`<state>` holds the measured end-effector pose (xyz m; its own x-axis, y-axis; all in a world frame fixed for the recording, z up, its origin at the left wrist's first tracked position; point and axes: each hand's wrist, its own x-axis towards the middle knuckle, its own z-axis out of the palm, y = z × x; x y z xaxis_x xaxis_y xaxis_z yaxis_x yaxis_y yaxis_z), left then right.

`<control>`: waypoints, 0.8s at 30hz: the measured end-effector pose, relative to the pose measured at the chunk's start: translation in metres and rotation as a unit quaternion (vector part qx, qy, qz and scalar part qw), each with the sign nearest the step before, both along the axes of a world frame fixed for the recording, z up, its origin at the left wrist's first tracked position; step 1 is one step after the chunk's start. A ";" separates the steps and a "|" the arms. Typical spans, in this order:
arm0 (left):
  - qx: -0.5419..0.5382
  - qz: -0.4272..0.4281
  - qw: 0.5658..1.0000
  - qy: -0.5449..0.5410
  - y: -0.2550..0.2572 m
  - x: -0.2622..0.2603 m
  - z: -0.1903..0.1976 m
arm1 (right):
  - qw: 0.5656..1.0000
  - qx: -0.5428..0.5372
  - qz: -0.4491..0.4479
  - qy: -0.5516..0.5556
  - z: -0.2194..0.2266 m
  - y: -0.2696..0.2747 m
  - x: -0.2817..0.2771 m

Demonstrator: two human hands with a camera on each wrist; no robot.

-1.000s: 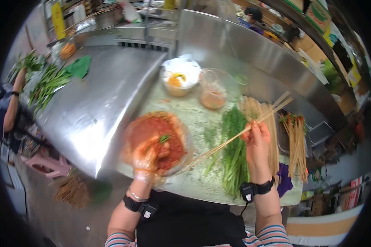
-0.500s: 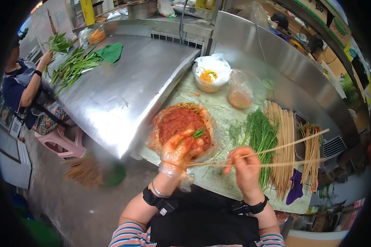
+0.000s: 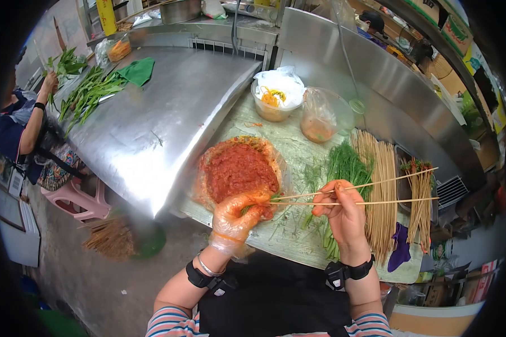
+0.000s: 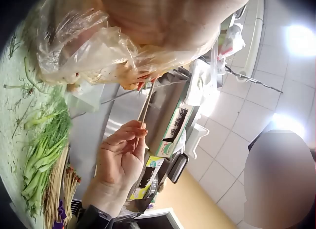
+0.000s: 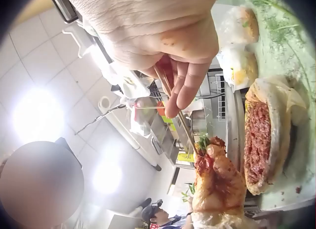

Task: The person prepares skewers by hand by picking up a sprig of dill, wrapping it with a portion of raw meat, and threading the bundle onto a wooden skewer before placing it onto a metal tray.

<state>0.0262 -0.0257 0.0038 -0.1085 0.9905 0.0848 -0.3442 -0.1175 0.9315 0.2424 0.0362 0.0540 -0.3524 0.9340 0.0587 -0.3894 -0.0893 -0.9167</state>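
Observation:
My left hand (image 3: pixel 236 218), in a clear plastic glove smeared red, pinches a piece of red-coated food with a bit of green at the near edge of the bowl of red minced mixture (image 3: pixel 239 168). My bare right hand (image 3: pixel 344 213) holds two thin wooden skewers (image 3: pixel 402 200), whose left tips meet the food at the left fingers. In the right wrist view the skewers (image 5: pixel 183 121) run from the right fingers down to the gloved hand (image 5: pixel 217 182). The left wrist view shows the right hand (image 4: pixel 118 157) on the skewers, with the food partly hidden by the glove.
Right of the bowl lie green herbs (image 3: pixel 343 168), a row of bare skewers (image 3: pixel 379 196) and a bundle of filled skewers (image 3: pixel 420 208). Behind stand a white-lined tub (image 3: pixel 275 92) and a bagged container (image 3: pixel 319 121). At far left a seated person (image 3: pixel 28 123) handles leafy greens.
The right hand has drawn near the left, and the skewers have turned from slanting to nearly level, their tips now at the food. The left hand has moved to the bowl's near edge.

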 end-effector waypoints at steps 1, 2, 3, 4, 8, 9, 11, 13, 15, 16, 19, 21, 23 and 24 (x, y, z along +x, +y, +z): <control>-0.002 -0.002 1.000 0.006 0.000 0.000 0.001 | 1.000 0.002 0.001 -0.006 0.000 0.000 0.001; -0.003 -0.004 1.000 0.011 0.001 0.000 0.002 | 1.000 0.004 0.001 -0.013 -0.001 0.001 0.002; 0.002 0.004 1.000 0.010 0.001 0.001 0.003 | 1.000 0.006 0.002 -0.019 -0.001 0.001 0.003; 0.007 0.011 1.000 0.009 0.001 0.004 0.004 | 1.000 0.007 0.004 -0.030 0.000 0.001 0.003; -0.003 -0.031 0.999 -0.018 0.005 0.002 -0.001 | 0.997 0.019 0.007 -0.080 0.008 0.003 0.005; -0.013 -0.041 0.998 -0.047 0.005 0.002 -0.001 | 0.995 0.024 0.008 -0.093 0.010 0.004 0.005; -0.034 -0.060 0.992 -0.103 0.004 0.002 0.000 | 0.993 0.027 0.004 -0.111 0.014 0.003 0.004; -0.046 -0.038 0.996 -0.073 0.004 0.004 -0.003 | 0.991 0.035 0.004 -0.128 0.016 0.001 0.002; -0.059 -0.028 0.996 -0.057 0.004 0.005 -0.005 | 0.988 0.050 0.005 -0.147 0.017 -0.001 0.000; -0.066 -0.031 0.996 -0.055 0.005 0.005 -0.006 | 0.988 0.053 0.006 -0.147 0.017 -0.002 -0.001; -0.075 -0.039 0.995 -0.058 0.005 0.004 -0.009 | 0.986 0.063 0.010 -0.152 0.018 -0.005 -0.003; -0.086 -0.049 0.993 -0.060 0.006 0.003 -0.009 | 0.984 0.071 0.014 -0.160 0.021 -0.008 -0.004; -0.106 -0.062 0.991 -0.059 0.006 0.002 -0.008 | 0.983 0.082 0.016 -0.163 0.020 -0.009 -0.004; -0.111 -0.065 0.989 -0.065 0.006 0.002 -0.009 | 0.982 0.087 0.016 -0.165 0.020 -0.009 -0.004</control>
